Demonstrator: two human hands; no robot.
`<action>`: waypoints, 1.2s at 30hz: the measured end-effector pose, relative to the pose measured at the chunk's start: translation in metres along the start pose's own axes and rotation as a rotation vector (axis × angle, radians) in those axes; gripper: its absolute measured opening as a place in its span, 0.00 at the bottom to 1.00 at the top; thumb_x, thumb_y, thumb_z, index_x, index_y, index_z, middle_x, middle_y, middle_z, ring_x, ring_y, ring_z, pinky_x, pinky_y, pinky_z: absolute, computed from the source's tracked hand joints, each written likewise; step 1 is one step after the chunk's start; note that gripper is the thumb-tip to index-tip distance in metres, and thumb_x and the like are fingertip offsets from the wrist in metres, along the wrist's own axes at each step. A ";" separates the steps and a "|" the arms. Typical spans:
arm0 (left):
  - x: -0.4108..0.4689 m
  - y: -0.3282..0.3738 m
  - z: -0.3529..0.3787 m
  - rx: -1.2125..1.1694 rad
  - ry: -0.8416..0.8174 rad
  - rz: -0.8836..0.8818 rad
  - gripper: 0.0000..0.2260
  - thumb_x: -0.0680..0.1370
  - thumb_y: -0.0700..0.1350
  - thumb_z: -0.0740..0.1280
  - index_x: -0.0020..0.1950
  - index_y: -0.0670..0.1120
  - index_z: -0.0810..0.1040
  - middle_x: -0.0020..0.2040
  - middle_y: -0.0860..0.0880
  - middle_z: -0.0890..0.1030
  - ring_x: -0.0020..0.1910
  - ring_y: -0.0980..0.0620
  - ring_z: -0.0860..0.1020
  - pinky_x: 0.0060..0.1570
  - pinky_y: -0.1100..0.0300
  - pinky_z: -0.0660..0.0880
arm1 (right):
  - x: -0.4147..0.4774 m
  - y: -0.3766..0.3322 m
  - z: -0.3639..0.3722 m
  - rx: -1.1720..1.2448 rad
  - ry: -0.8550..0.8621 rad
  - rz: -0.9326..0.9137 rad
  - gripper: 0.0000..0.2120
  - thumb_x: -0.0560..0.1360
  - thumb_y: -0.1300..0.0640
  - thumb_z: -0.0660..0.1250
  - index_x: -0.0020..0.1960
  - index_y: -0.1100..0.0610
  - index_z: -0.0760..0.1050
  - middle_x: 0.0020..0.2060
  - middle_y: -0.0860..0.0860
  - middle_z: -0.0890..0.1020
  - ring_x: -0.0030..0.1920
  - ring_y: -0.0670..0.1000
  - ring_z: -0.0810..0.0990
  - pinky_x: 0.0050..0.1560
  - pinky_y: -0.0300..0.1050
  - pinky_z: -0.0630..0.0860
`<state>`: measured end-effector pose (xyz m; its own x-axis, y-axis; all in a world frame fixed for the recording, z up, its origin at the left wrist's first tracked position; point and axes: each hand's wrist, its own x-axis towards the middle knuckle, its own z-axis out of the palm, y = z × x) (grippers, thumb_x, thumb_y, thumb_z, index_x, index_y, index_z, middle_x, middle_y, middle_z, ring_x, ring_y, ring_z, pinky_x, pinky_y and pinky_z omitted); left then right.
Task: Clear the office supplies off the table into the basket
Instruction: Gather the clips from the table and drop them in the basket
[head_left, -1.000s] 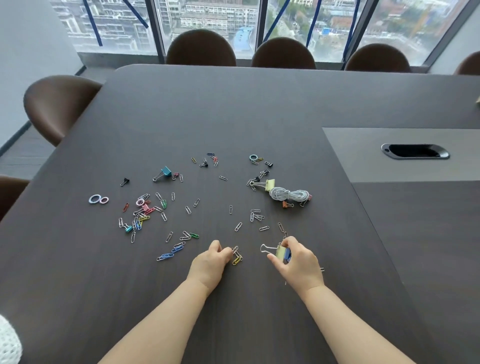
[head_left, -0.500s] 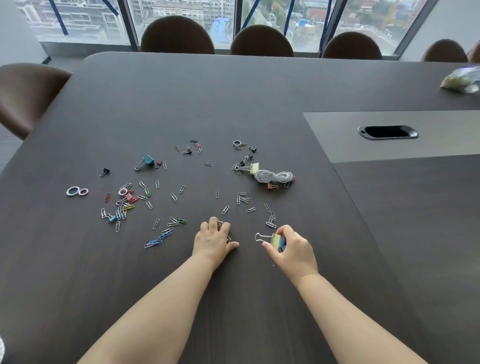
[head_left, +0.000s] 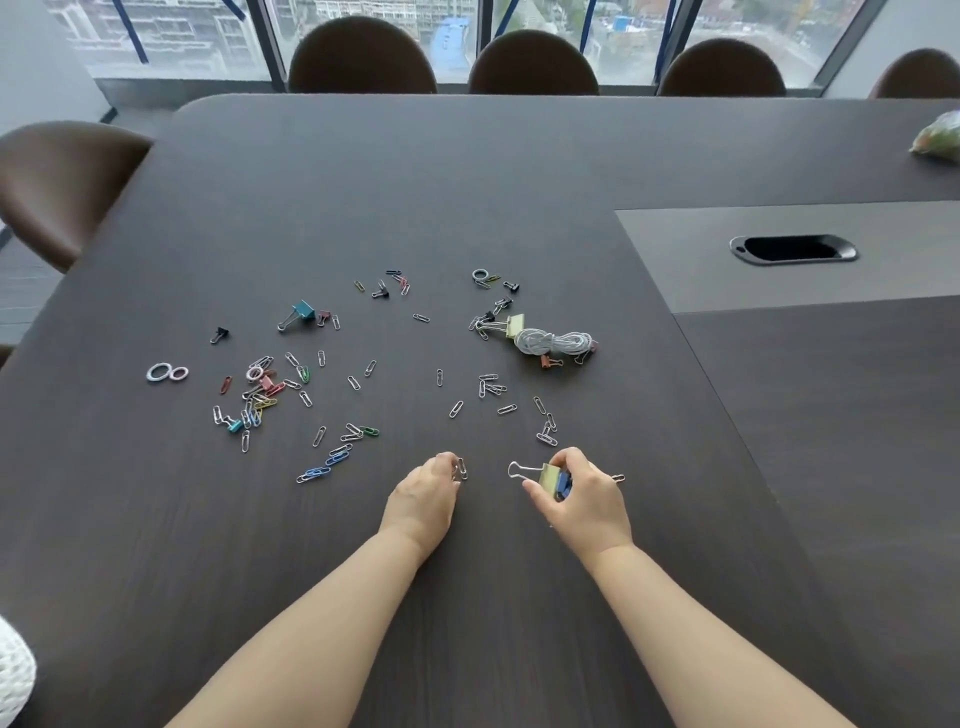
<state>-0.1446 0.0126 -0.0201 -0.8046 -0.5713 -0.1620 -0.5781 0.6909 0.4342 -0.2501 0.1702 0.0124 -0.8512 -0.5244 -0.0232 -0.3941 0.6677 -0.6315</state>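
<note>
Paper clips, binder clips and rings lie scattered over the dark table (head_left: 467, 182). My right hand (head_left: 582, 493) holds a yellow binder clip (head_left: 545, 475) and a blue one together, wire handles pointing left. My left hand (head_left: 423, 499) rests on the table, fingers curled on silver paper clips (head_left: 460, 467). Farther off lie a teal binder clip (head_left: 301, 312), a coil of white cord (head_left: 553, 343) beside a yellow binder clip (head_left: 514, 326), and two white rings (head_left: 166, 372). A white woven basket edge (head_left: 13, 670) shows at the bottom left.
Brown chairs (head_left: 532, 62) line the far edge and the left side. A grey panel with a black cable slot (head_left: 792, 248) sits at the right. A greenish bag (head_left: 940, 137) lies at the far right edge.
The view shifted a little. My left hand has drawn back slightly, with silver clips now showing at its fingertips. My right hand still holds the binder clips.
</note>
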 end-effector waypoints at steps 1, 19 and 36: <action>-0.006 -0.005 -0.006 -0.019 0.017 0.002 0.12 0.80 0.46 0.56 0.64 0.46 0.66 0.57 0.49 0.75 0.56 0.48 0.73 0.54 0.57 0.68 | 0.001 -0.006 -0.001 0.011 0.005 -0.016 0.16 0.68 0.47 0.72 0.46 0.56 0.72 0.37 0.49 0.76 0.39 0.53 0.75 0.39 0.42 0.69; -0.230 -0.236 -0.223 0.078 0.676 -0.267 0.09 0.76 0.39 0.64 0.56 0.42 0.74 0.41 0.42 0.81 0.36 0.40 0.79 0.33 0.54 0.72 | -0.093 -0.331 0.119 0.354 -0.312 -0.601 0.15 0.67 0.48 0.74 0.46 0.54 0.73 0.32 0.43 0.73 0.33 0.46 0.72 0.37 0.39 0.70; -0.321 -0.341 -0.234 0.105 0.490 -0.364 0.04 0.73 0.46 0.70 0.46 0.52 0.83 0.41 0.54 0.79 0.42 0.51 0.78 0.38 0.54 0.78 | -0.182 -0.395 0.231 0.020 -0.563 -0.956 0.14 0.75 0.50 0.63 0.59 0.52 0.76 0.61 0.49 0.75 0.66 0.50 0.66 0.71 0.49 0.61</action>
<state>0.3428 -0.1429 0.0912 -0.4110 -0.8986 0.1533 -0.8343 0.4386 0.3342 0.1402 -0.1201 0.0866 0.0818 -0.9875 0.1349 -0.7943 -0.1464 -0.5897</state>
